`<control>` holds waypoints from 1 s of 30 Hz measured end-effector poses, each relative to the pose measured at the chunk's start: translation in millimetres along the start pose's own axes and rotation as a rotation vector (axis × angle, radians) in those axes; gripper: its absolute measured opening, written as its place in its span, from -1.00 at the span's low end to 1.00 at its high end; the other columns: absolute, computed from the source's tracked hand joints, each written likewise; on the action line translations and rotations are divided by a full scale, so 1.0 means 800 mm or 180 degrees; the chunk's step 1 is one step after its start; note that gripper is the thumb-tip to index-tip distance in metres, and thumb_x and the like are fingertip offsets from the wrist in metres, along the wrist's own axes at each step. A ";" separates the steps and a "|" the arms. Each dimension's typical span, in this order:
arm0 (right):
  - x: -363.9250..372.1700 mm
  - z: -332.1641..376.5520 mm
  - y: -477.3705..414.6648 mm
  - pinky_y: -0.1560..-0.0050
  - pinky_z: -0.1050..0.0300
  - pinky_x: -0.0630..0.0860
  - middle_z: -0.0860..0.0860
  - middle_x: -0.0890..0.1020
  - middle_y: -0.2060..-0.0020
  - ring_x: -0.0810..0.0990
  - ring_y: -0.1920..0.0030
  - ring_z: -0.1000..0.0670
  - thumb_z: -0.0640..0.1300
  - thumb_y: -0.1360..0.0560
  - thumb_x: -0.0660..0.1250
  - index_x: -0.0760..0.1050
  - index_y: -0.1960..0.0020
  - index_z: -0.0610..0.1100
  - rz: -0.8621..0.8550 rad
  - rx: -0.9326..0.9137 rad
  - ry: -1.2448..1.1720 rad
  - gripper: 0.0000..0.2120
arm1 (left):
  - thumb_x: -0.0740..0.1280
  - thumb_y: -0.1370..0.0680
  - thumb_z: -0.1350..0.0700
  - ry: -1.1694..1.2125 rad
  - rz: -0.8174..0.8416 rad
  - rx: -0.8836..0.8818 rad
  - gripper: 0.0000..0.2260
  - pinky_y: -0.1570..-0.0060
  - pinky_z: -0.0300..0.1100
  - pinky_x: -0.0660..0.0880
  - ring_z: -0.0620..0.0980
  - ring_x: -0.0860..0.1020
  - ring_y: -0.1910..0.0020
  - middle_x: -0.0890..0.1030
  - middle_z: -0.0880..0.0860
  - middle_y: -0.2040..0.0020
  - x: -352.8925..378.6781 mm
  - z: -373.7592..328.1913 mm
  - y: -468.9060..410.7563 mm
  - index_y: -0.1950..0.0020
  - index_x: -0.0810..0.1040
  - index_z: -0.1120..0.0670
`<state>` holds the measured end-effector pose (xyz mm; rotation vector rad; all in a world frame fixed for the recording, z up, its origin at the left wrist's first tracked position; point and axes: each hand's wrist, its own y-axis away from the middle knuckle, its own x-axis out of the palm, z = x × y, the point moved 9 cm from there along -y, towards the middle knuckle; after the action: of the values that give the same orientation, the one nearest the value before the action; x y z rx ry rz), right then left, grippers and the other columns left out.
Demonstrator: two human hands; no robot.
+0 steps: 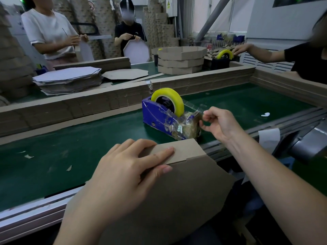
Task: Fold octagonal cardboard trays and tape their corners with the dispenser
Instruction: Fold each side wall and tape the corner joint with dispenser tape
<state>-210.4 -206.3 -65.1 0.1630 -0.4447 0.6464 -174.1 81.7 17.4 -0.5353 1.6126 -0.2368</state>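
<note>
A brown cardboard tray (185,188) lies tilted at the near edge of the green belt, one side flap folded up. My left hand (123,175) grips that folded corner, fingers on the flap, thumb below its edge. Behind it stands a blue tape dispenser (159,117) with a yellow tape roll (168,99). My right hand (219,124) is at the dispenser's cutter end, thumb and forefinger pinching the clear tape strip (193,107) drawn from the roll.
Low walls of stacked cardboard (106,99) fence the green belt (70,144). Beyond are a pile of flat blanks (69,80), stacked finished trays (180,59) and a second dispenser (223,59) under another person's hand. Two people fold trays at the back. Paper scraps litter the belt.
</note>
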 end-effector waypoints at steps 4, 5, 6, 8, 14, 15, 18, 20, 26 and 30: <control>-0.004 -0.004 0.000 0.19 0.05 0.51 0.01 0.43 0.54 0.44 0.43 0.07 -0.42 -0.44 0.19 0.43 0.60 -0.10 -0.0038 -0.0121 -0.0029 -0.52 | 0.12 -0.58 -0.19 -0.0011 -0.0043 0.0003 -0.64 0.22 -0.04 0.52 -0.01 0.56 0.09 0.60 -0.10 -0.07 0.000 0.001 -0.001 -0.27 0.57 -0.20; -0.006 -0.005 0.000 0.20 0.06 0.52 0.00 0.41 0.55 0.43 0.44 0.07 -0.43 -0.44 0.18 0.41 0.60 -0.10 -0.0051 -0.0155 -0.0069 -0.52 | 0.12 -0.58 -0.19 -0.0013 -0.0052 0.0002 -0.64 0.23 -0.03 0.52 -0.01 0.56 0.09 0.60 -0.10 -0.07 0.000 0.001 -0.001 -0.27 0.58 -0.20; -0.008 -0.006 0.001 0.21 0.07 0.54 0.00 0.39 0.55 0.42 0.45 0.07 -0.44 -0.44 0.16 0.39 0.60 -0.11 -0.0068 -0.0193 -0.0119 -0.52 | 0.11 -0.58 -0.20 -0.0017 -0.0053 -0.0002 -0.64 0.23 -0.03 0.52 0.00 0.56 0.09 0.60 -0.10 -0.07 0.000 0.001 -0.002 -0.27 0.58 -0.20; -0.012 -0.009 0.003 0.21 0.10 0.56 -0.01 0.34 0.55 0.40 0.48 0.08 -0.47 -0.42 0.13 0.35 0.60 -0.14 -0.0107 -0.0270 -0.0233 -0.53 | 0.11 -0.58 -0.20 -0.0028 -0.0040 0.0002 -0.63 0.23 -0.04 0.52 -0.01 0.56 0.08 0.60 -0.11 -0.07 0.001 0.000 -0.003 -0.27 0.58 -0.20; -0.016 -0.016 0.006 0.11 0.12 0.56 -0.05 0.34 0.47 0.40 0.36 0.04 -0.49 -0.44 0.15 0.33 0.56 -0.18 -0.0063 -0.0468 0.0025 -0.56 | 0.11 -0.58 -0.20 -0.0060 -0.0022 0.0027 -0.64 0.22 -0.06 0.52 -0.02 0.56 0.08 0.60 -0.11 -0.08 0.002 -0.001 -0.005 -0.27 0.58 -0.20; -0.018 -0.013 0.007 0.09 0.11 0.55 -0.05 0.36 0.42 0.41 0.33 0.03 -0.48 -0.45 0.18 0.33 0.54 -0.20 -0.0065 -0.0552 0.0287 -0.57 | 0.11 -0.58 -0.20 -0.0066 -0.0019 0.0029 -0.64 0.23 -0.06 0.52 -0.02 0.56 0.09 0.60 -0.11 -0.08 0.002 -0.001 -0.005 -0.27 0.57 -0.20; -0.028 0.010 0.008 0.10 0.07 0.46 -0.02 0.42 0.29 0.45 0.25 0.01 -0.33 -0.43 0.38 0.38 0.48 -0.22 -0.0331 -0.0911 0.2269 -0.65 | 0.10 -0.58 -0.21 -0.0077 0.0016 0.0025 -0.63 0.21 -0.07 0.52 -0.02 0.56 0.08 0.60 -0.12 -0.10 0.004 0.000 -0.005 -0.28 0.57 -0.21; -0.037 0.026 0.013 0.10 0.12 0.34 -0.01 0.44 0.19 0.46 0.17 0.00 -0.20 -0.41 0.45 0.50 0.41 -0.23 -0.0624 -0.0912 0.3559 -0.73 | 0.11 -0.58 -0.21 -0.0010 0.0035 0.0011 -0.63 0.18 -0.05 0.53 -0.02 0.56 0.05 0.59 -0.14 -0.14 0.004 0.003 -0.005 -0.29 0.56 -0.21; -0.003 0.073 0.102 0.20 0.24 0.36 0.08 0.54 0.26 0.48 0.28 0.14 -0.04 -0.41 0.49 0.65 0.25 0.01 -0.0477 -0.1415 0.2341 -0.91 | 0.16 -0.55 -0.20 0.0243 -0.0045 -0.0031 -0.65 0.08 0.00 0.54 -0.04 0.58 -0.02 0.60 -0.16 -0.17 0.000 0.002 -0.007 -0.20 0.61 -0.14; 0.074 0.070 0.197 0.41 0.47 0.31 0.18 0.54 0.50 0.46 0.46 0.24 -0.04 -0.39 0.43 0.68 0.21 -0.05 0.0157 -0.1730 0.1498 -0.90 | 0.15 -0.54 -0.18 0.0358 0.0012 -0.0056 -0.67 0.03 0.00 0.52 -0.03 0.57 -0.05 0.59 -0.16 -0.18 -0.001 0.003 -0.009 -0.13 0.61 -0.10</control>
<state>-284.9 -65.6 13.1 -0.5093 -0.1562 0.5691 -170.6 76.3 20.7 -0.5405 1.7260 -0.2538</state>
